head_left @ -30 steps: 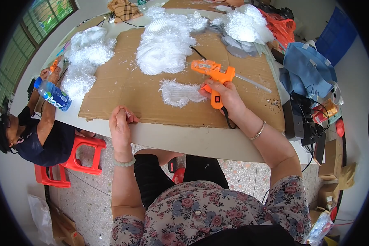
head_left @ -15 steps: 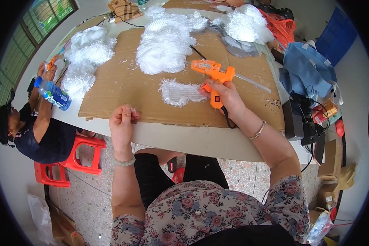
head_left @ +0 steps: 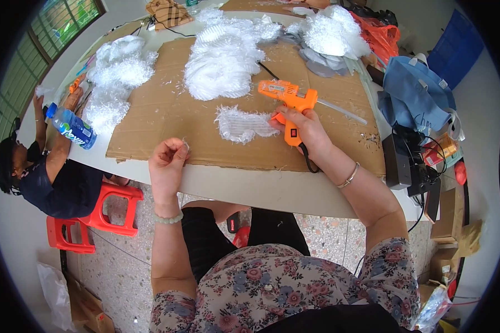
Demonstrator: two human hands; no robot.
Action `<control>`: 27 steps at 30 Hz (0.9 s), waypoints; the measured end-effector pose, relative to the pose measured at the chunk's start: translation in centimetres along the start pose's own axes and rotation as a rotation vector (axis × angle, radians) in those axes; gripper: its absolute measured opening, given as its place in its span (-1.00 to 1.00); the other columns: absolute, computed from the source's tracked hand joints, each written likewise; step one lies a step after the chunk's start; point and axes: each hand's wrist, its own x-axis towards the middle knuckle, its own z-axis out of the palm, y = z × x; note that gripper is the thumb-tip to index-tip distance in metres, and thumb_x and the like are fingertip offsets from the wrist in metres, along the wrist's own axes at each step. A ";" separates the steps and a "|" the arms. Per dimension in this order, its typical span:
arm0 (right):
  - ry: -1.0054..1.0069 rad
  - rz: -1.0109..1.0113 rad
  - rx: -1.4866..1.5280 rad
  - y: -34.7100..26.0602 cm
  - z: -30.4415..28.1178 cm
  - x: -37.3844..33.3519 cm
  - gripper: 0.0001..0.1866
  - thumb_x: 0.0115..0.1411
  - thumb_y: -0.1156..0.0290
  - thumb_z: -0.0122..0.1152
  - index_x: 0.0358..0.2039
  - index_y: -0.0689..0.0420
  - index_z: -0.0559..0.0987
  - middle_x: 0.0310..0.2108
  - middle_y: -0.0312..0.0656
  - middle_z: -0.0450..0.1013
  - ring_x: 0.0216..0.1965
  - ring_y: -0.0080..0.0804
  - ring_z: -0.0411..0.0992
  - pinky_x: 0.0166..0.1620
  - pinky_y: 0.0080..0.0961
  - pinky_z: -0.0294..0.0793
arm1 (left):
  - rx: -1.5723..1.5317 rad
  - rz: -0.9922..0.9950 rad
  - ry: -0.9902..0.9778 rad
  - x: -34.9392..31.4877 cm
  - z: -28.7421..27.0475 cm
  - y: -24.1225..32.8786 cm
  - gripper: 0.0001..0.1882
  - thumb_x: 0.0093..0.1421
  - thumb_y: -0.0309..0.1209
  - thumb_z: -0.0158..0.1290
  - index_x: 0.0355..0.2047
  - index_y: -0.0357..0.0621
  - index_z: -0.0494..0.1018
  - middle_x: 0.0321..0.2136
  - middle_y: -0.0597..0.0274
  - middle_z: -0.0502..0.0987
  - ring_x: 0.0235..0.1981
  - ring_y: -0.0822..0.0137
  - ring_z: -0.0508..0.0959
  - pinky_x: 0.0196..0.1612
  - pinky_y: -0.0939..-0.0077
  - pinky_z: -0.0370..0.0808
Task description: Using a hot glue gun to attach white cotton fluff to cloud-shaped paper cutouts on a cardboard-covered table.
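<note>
My right hand (head_left: 305,130) is wrapped round the handle of an orange hot glue gun (head_left: 286,94), whose nozzle points left. A clear glue stick (head_left: 344,111) sticks out of its back. A strip of white tinsel-like fringe (head_left: 241,125) lies on the cardboard (head_left: 200,130), its right end at my right fingertips; whether they grip it I cannot tell. Near the cardboard's front edge my left hand (head_left: 168,169) is closed in a pinch. A tiny whitish bit shows at its fingertips, too small to name.
Piles of white fringe (head_left: 219,61) lie further back and to the left. At the left, a co-worker (head_left: 55,177) sits by a water bottle (head_left: 75,127), holding an orange tool. A blue bag (head_left: 416,91) and a black box with cables (head_left: 397,161) stand at the right.
My left hand has turned slightly, its pinched fingertips rising a little. My right hand and the glue gun stay nearly still. The co-worker's hands have moved apart.
</note>
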 end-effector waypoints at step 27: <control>-0.050 -0.161 0.155 -1.4 -0.2 -0.4 -0.80 0.18 0.38 -0.04 -0.27 0.23 0.42 -0.35 -0.18 0.42 -0.35 -0.44 0.43 -0.21 -0.40 0.50 | 0.091 0.059 -0.031 0.0 -0.3 0.0 -0.91 0.19 -0.59 -0.12 -0.32 -0.17 0.36 -0.53 0.50 0.32 -0.57 0.69 0.23 -0.53 0.82 0.19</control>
